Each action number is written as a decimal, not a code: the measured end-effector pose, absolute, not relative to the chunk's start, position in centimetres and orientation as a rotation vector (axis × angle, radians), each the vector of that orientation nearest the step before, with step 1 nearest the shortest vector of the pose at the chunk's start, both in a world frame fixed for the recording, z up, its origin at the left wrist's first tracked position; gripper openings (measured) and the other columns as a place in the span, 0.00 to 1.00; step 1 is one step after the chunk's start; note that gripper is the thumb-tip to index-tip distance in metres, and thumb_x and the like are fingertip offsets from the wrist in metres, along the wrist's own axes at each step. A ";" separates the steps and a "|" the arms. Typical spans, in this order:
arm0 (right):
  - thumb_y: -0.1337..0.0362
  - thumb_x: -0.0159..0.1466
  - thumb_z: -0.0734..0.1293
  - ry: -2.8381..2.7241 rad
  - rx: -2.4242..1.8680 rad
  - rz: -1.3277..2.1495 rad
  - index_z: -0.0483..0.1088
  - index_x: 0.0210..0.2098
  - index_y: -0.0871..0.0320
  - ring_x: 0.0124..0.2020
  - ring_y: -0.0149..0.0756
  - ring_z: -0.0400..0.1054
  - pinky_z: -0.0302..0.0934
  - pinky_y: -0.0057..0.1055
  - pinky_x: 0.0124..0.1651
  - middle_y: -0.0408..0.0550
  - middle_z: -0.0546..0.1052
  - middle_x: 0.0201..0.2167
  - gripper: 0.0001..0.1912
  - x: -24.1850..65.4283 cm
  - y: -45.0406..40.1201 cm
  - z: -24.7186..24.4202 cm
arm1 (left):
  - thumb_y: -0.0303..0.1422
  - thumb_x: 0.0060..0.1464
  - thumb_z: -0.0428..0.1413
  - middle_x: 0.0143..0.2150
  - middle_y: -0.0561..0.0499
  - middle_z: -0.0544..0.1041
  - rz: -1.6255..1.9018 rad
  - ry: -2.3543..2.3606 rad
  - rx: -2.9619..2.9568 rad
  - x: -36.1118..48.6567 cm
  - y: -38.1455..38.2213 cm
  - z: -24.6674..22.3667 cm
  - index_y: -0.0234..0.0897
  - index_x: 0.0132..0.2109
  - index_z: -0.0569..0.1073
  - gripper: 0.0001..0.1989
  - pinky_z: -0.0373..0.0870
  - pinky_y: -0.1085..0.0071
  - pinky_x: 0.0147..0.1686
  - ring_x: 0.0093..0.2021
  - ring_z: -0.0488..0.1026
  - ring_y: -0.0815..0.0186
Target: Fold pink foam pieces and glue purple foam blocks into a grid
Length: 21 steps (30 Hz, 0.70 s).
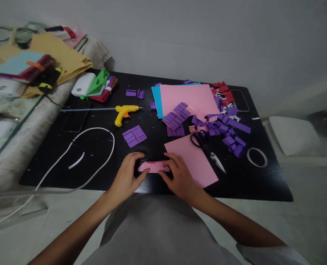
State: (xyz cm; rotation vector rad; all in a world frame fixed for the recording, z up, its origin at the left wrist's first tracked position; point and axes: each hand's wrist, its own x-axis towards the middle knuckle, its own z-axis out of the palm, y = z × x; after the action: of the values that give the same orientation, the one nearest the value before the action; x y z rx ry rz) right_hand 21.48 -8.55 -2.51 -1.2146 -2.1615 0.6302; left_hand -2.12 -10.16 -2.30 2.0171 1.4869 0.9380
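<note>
Near the front edge of the black table, a small folded strip of pink paper is held between my two hands. My left hand pinches its left end, thumb in front and fingers behind. At the right end my right hand grips it the same way. A pink sheet lies beside and partly under my right hand, with black-handled scissors across its right edge. Just beyond my left hand lies a panel of folded purple pieces. More purple panels rest farther back.
A yellow glue gun lies left of centre, near a looping white cable. Pink sheets over a blue one sit at the back. Purple scraps, red scraps and a tape roll are at the right.
</note>
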 end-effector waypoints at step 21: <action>0.47 0.61 0.76 -1.144 -1.130 1.685 0.73 0.52 0.55 0.55 0.45 0.77 0.70 0.45 0.61 0.54 0.81 0.53 0.27 20.0 0.8 0.7 | 0.37 0.50 0.69 0.31 0.55 0.77 1.033 1.159 1.168 -1.7 -0.1 2.4 0.36 0.48 0.74 0.20 0.69 0.74 0.29 0.29 0.74 0.69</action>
State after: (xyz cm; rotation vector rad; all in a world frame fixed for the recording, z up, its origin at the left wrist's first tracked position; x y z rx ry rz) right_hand 19.96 0.77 0.70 -1.1301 -1.1438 1.6852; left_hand -1.71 -0.06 2.39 1.1678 1.1592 1.0334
